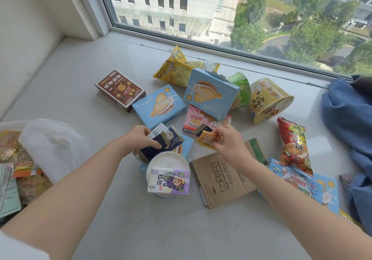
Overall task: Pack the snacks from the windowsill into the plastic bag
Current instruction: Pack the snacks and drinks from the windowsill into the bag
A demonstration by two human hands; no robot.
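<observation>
Snacks lie scattered over the white windowsill (pixel 84 74). My left hand (pixel 138 137) grips dark navy Yuogee packets (pixel 161 149) above a round tin (pixel 169 160). My right hand (pixel 227 141) pinches a small orange snack packet (pixel 208 138). The white plastic bag (pixel 52 145) stands open at the left, with several snacks inside it. Beyond my hands lie two blue biscuit boxes (pixel 159 105) (pixel 209 92), a brown bear box (pixel 119 89), a yellow bag (pixel 177 66) and a pink box (pixel 201 122).
A purple juice carton (pixel 169 181) rests on the tin. A brown cardboard box (pixel 223 179) lies right of it. Green (pixel 240 90) and yellow (pixel 267 100) cup noodles, a red snack bag (pixel 295 145) and a blue cartoon box (pixel 302 185) sit right. Blue denim cloth (pixel 350 119) covers the right edge.
</observation>
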